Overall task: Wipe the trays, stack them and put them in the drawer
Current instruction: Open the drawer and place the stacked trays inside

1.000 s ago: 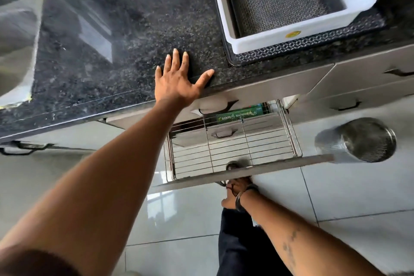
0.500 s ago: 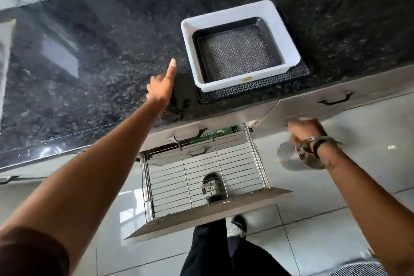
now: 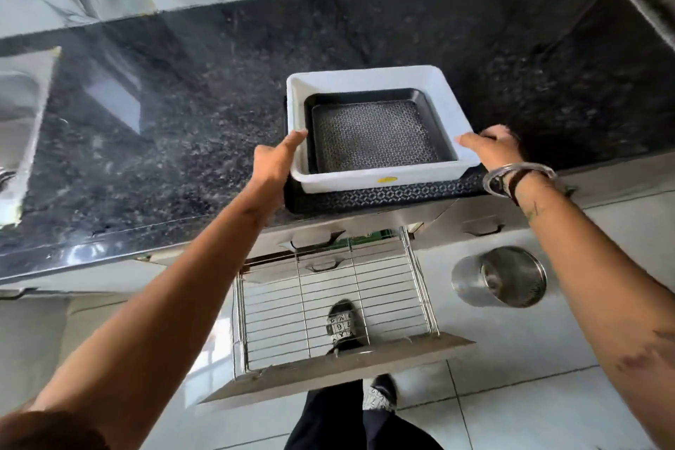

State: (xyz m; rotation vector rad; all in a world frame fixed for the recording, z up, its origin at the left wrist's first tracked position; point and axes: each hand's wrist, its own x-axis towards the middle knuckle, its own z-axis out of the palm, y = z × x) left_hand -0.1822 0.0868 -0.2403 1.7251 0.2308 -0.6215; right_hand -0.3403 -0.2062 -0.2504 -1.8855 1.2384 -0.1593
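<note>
A stack of trays sits at the front edge of the black granite counter (image 3: 182, 142). A white tray (image 3: 365, 82) holds a small black patterned tray (image 3: 372, 135), and both rest on a larger black patterned tray (image 3: 383, 198). My left hand (image 3: 275, 161) grips the stack's left side, thumb over the white rim. My right hand (image 3: 489, 148) grips the right side in the same way. Below the counter, the wire-basket drawer (image 3: 328, 307) stands pulled out, nothing in it.
A steel perforated canister (image 3: 500, 281) stands on the tiled floor to the right of the drawer. My feet show beneath and in front of the drawer. A steel sink (image 3: 18, 128) is at the left. Closed drawers flank the pulled-out one.
My left hand left the counter and moved right onto the stack. My right hand rose from the drawer handle to the stack's right side. The view shifted so the trays sit centred.
</note>
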